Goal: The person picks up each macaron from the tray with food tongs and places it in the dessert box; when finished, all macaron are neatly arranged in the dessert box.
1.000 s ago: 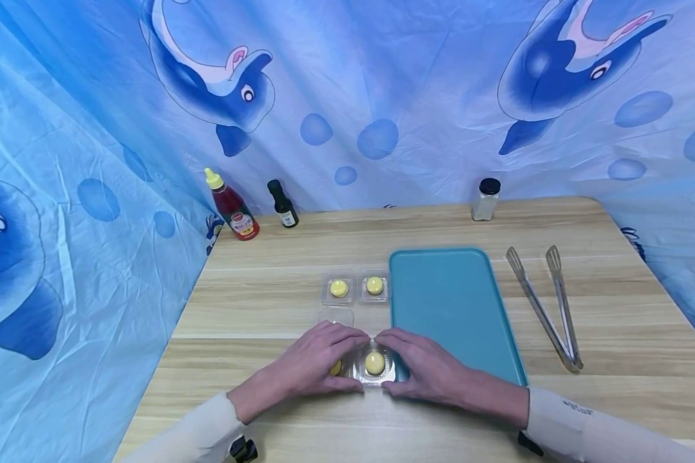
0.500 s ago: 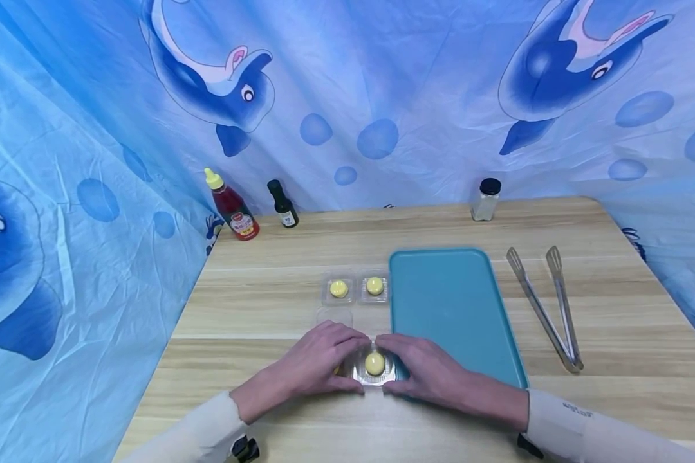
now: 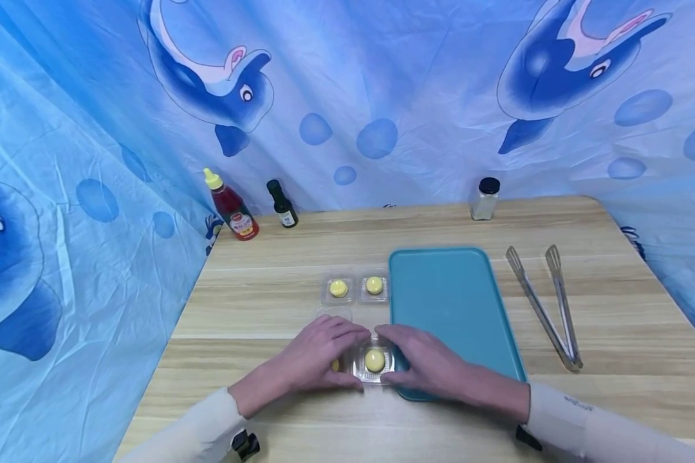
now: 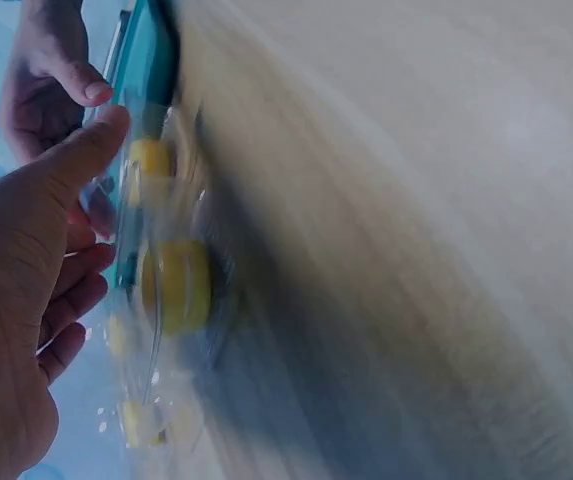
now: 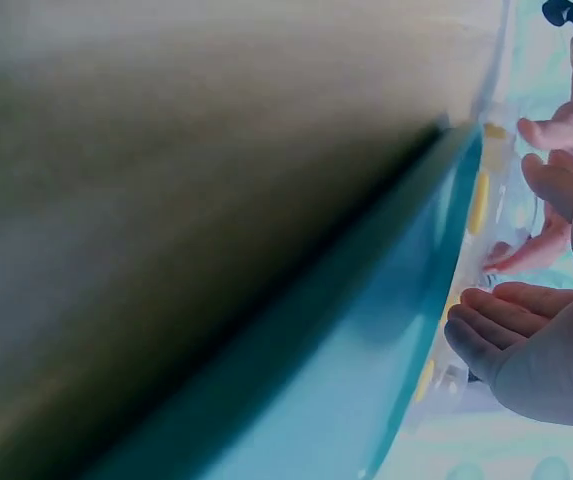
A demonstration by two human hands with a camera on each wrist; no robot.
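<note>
A clear plastic box (image 3: pixel 360 372) with a round yellow pastry (image 3: pixel 374 361) inside lies between both hands. My left hand (image 3: pixel 327 354) holds its left side, fingers at the far corner and thumb near the front. On the right side my right hand (image 3: pixel 428 360) holds it the same way, above the tray's edge. A second box, with another yellow pastry (image 4: pixel 181 287), sits under my left palm; its raised clear lid (image 3: pixel 336 313) shows behind the hand. Whether the middle box's lid is fully fastened cannot be made out.
Two more boxed pastries (image 3: pixel 338 289) stand farther back. A teal tray (image 3: pixel 452 296) lies at right, with metal tongs (image 3: pixel 562 315) beyond. A red sauce bottle (image 3: pixel 235 209), a small dark bottle (image 3: pixel 282 204) and a black-capped jar (image 3: pixel 485 200) line the back edge.
The middle box and my right hand have shifted slightly up in the head view, uncovering more of the tray's near corner. My left hand has barely moved.
</note>
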